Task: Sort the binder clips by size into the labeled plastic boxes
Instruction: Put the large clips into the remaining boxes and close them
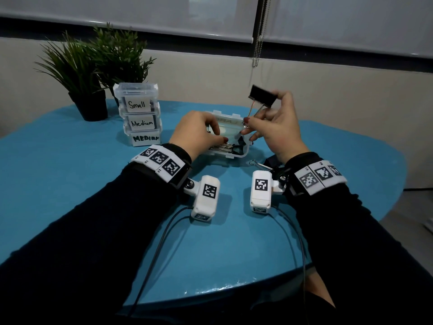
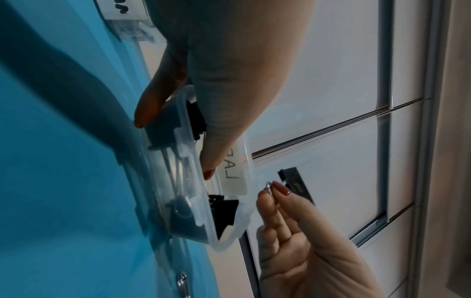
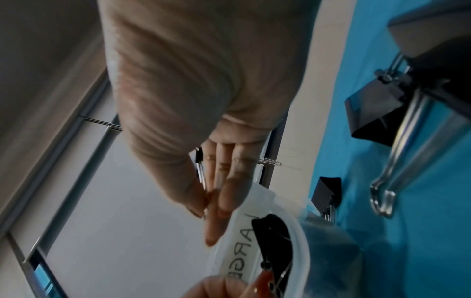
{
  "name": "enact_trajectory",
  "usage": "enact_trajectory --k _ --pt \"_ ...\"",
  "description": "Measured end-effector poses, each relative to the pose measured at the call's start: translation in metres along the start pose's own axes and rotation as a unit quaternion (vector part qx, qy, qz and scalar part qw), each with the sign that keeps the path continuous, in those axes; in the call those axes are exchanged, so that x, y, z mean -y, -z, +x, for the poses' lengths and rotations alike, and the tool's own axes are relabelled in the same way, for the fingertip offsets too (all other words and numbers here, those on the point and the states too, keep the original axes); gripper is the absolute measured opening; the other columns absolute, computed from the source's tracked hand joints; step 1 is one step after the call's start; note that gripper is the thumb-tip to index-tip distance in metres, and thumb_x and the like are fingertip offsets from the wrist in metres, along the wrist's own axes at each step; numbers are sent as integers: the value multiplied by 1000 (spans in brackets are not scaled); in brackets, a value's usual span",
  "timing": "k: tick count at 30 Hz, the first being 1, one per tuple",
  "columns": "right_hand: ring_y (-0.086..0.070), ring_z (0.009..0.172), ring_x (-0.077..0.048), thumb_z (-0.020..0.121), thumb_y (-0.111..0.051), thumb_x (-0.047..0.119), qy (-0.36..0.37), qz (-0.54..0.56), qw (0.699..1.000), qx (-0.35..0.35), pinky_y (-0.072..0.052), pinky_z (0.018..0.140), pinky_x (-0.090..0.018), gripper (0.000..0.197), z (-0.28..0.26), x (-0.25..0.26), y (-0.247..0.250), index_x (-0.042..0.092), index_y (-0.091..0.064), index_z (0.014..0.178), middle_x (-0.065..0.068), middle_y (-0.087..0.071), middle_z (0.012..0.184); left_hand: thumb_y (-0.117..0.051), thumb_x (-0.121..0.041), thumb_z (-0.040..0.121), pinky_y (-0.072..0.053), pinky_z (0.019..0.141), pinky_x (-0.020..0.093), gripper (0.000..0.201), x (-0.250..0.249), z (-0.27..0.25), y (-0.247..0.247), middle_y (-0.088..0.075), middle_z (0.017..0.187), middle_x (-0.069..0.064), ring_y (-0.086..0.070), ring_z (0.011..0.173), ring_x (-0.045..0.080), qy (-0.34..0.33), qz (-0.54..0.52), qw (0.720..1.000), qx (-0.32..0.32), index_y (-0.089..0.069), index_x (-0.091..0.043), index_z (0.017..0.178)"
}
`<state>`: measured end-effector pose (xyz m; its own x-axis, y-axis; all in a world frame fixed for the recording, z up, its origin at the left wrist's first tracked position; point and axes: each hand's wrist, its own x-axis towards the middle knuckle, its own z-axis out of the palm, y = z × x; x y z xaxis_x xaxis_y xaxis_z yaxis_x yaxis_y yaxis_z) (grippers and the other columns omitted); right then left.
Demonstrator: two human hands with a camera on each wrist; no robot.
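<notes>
Fingers of the right hand (image 1: 274,127) pinch the wire handles of a large black binder clip (image 1: 262,96), thumb and forefinger closed on the loops while the other fingers fan out loosely. That clip is held up in the air, its black body uppermost, just above the far right corner of the open clear box (image 1: 230,137). The box sits on the blue table (image 1: 70,179) between the two hands and carries a label reading LARGE (image 3: 242,250); several black clips with silver handles already lie inside it (image 2: 224,209).

The left hand (image 1: 199,130) is curled over the left side of this box, its fingertips bent down inside the rim and its thumb against the outer wall, gripping it.

Another large clip (image 1: 262,164) lies on the table near the right wrist, just beside the box's near right corner. To the far left stands a stack of three closed boxes (image 1: 140,118) labelled Small, Medium and Medium, with two potted plants (image 1: 89,66) behind it.
</notes>
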<state>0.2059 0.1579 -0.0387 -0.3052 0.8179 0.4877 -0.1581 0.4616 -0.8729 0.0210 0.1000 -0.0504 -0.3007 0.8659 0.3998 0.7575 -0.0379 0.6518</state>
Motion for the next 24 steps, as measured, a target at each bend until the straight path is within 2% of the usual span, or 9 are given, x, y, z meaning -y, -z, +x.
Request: enact_trajectory --k 2,3,5,7,9,12,17,20,24 --pt "-73 68 -35 82 -67 -14 -17 18 999 44 -56 53 -37 87 -6 3 1 27 -24 146 -30 -59 84 -90 -33 70 -50 63 30 28 1 1 -1 -52 69 -9 -50 63 10 7 -1 1000 4 -69 -15 77" --pt "-73 70 -37 82 -68 -14 -24 30 997 60 -57 53 -36 93 -8 5 1 32 -22 149 -30 -61 86 -90 -33 70 -52 63 31 29 1 1 -1 -52 70 -9 -51 64 13 10 -1 1000 5 -68 -15 76" --pt "-74 73 -36 80 -71 -12 -37 53 995 70 -57 52 -33 85 -9 6 -1 25 -33 147 -25 -64 92 -89 -33 70 -55 64 34 30 2 1 -2 -52 71 -8 -52 67 16 9 1 1000 7 -67 -14 77" --pt "-74 73 -34 78 -76 -9 -44 67 995 56 -56 52 -31 69 -8 7 -3 13 -45 136 -16 -68 93 -89 -33 70 -58 66 39 31 2 1 -2 -53 72 -7 -53 67 16 12 -3 1000 7 -66 -13 78" --pt "-74 74 -29 77 -78 -8 -47 82 995 38 -56 52 -30 57 -7 8 -5 8 -52 125 -10 -71 92 -89 -32 71 -60 69 42 32 2 1 -2 -54 72 -8 -53 66 14 16 -7 1000 8 -66 -12 79" --pt "-72 68 -27 79 -77 -5 -67 94 993 23 -55 48 -27 42 -7 8 -6 3 -58 116 -14 -74 91 -89 -32 71 -60 71 42 33 2 1 -2 -56 72 -8 -55 67 15 24 -12 1000 8 -65 -11 79" --pt "-59 38 -19 85 -72 0 -67 47 996 36 -47 37 -23 22 -9 8 -6 2 -66 106 -17 -63 58 -90 -34 69 -60 70 44 34 1 0 -2 -56 70 -7 -54 63 13 32 -10 999 11 -64 -14 74" --pt "-66 45 -20 86 -75 10 -90 65 992 61 -49 39 -22 30 -9 9 -7 -5 -64 109 -17 -67 63 -90 -34 69 -60 69 44 34 0 0 -2 -58 72 -5 -55 63 14 29 -9 999 10 -64 -13 75" --pt "-74 63 -25 94 -67 18 -127 65 984 107 -54 43 -25 29 -7 6 -7 0 -54 114 -23 -74 86 -88 -32 72 -60 68 44 31 0 0 -1 -59 76 -4 -56 66 15 23 -6 1000 12 -64 -13 76"
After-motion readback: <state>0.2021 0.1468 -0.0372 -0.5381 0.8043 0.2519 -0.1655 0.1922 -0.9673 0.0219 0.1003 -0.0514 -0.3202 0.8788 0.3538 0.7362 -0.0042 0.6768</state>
